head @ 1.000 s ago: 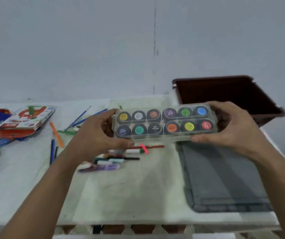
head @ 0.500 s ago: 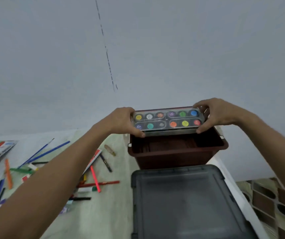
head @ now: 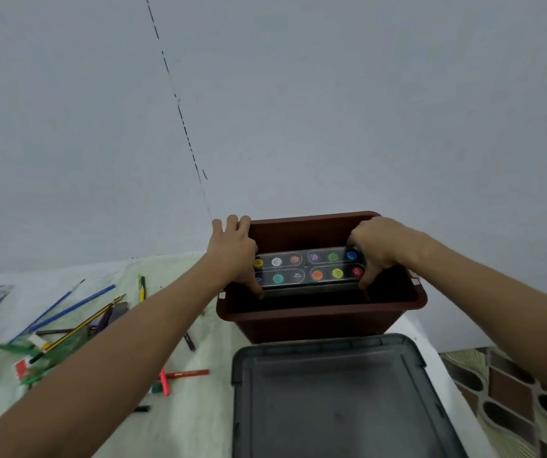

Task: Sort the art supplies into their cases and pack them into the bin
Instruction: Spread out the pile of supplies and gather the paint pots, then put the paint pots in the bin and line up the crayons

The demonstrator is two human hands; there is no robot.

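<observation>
The dark reddish-brown plastic bin [head: 321, 312], centre-right of frame, now takes the clear rectangular case of coloured paint pots [head: 308, 269], lifted above it a moment ago; left hand [head: 234, 256] and right hand [head: 377, 246] grip its ends, fingers curled, so packing is underway.

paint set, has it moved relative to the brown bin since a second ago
Yes. The paint set went from over the table to down inside the brown bin, below its rim.

Table [head: 179, 424], scattered pencils [head: 77, 305], bin [head: 318, 320], lid [head: 338, 401]
</observation>
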